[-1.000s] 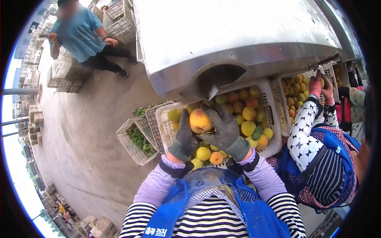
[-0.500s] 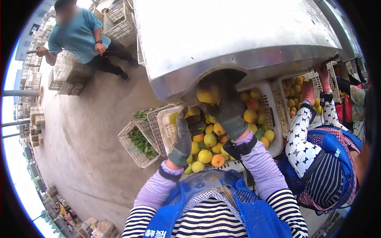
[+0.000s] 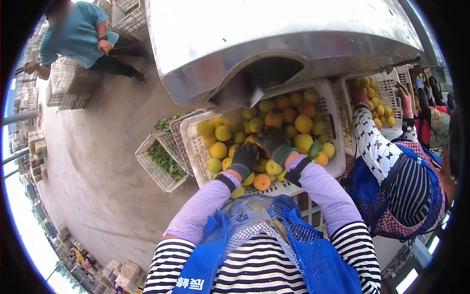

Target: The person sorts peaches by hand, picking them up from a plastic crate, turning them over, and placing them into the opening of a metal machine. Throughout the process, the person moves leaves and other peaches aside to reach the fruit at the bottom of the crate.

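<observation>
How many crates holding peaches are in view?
2: centre crate under the left hand and right hand; right crate by the co-worker's arm. Others may be hidden.

Steel machine [image 3: 274,34] overhead, chute mouth [image 3: 259,81] dark. Leaf crate [image 3: 155,179] sits left on concrete floor [image 3: 98,206]. Co-worker's dotted sleeve [image 3: 374,144] at right, near second fruit crate [image 3: 394,88]. Person in blue shirt [image 3: 73,34] far left beside stacked crates [image 3: 68,85].

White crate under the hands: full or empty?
Full: the white crate is heaped to its rim with yellow and orange peaches.
</observation>
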